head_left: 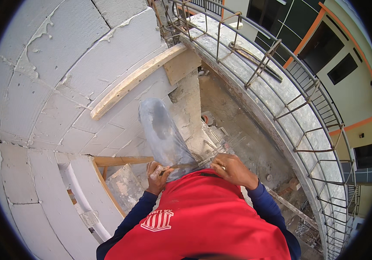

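In front of my waist, a thin bundle of brownish wire (185, 165) stretches between my two hands, over my grey trouser leg. My left hand (155, 177) is closed, its thumb and fingers pinching the bundle's left end. At the other end my right hand (234, 170) is closed with the fingers curled downward; its fingertips are partly hidden. Loose strands of wire fan out just above the bundle, beside my knee. Both hands are close to the hem of my red shirt (212, 203).
A pale block wall (64, 78) with a wooden plank (138, 80) rises at left. At right, a rebar cage (281, 115) runs along a curved concrete ledge (303, 91), where a long-handled tool (257, 63) lies. Far below is a rubble-strewn floor (246, 138).
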{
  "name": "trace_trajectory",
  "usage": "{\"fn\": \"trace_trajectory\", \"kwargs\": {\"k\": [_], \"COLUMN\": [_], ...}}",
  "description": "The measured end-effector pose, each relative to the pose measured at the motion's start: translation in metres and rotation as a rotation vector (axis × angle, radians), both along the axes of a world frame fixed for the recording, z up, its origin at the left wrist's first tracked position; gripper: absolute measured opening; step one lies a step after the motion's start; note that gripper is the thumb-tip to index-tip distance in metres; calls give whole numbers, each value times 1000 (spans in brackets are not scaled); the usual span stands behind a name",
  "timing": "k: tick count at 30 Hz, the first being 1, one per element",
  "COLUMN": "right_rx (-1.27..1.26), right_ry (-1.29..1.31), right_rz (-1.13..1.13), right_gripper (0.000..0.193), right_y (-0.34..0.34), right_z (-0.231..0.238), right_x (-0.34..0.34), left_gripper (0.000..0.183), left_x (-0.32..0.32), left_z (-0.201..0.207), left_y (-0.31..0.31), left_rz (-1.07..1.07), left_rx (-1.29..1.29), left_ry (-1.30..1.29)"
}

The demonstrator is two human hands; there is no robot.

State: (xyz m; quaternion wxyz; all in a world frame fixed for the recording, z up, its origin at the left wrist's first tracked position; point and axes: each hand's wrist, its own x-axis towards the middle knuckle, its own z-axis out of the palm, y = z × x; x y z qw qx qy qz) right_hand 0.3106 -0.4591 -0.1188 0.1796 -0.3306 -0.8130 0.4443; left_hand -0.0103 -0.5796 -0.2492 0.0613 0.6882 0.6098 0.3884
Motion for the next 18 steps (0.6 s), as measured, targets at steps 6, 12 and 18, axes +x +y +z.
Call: {"fn": "trace_trajectory", "kwargs": {"k": [6, 12, 18], "right_rx": [153, 936, 667], "right_ry": [80, 908, 416], "right_rz": [-431, -1577, -997], "right_gripper": [11, 26, 23], "right_y": [-44, -107, -94], "right_z": [74, 151, 134], "right_x": [103, 193, 136], "left_gripper": [17, 18, 38], "left_x": [-7, -13, 30], "left_z": [0, 16, 89], "left_y": [-5, -2, 24], "left_rz": [-21, -100, -202], "left_rx": [-28, -50, -519], "left_ry": [0, 62, -545]}}
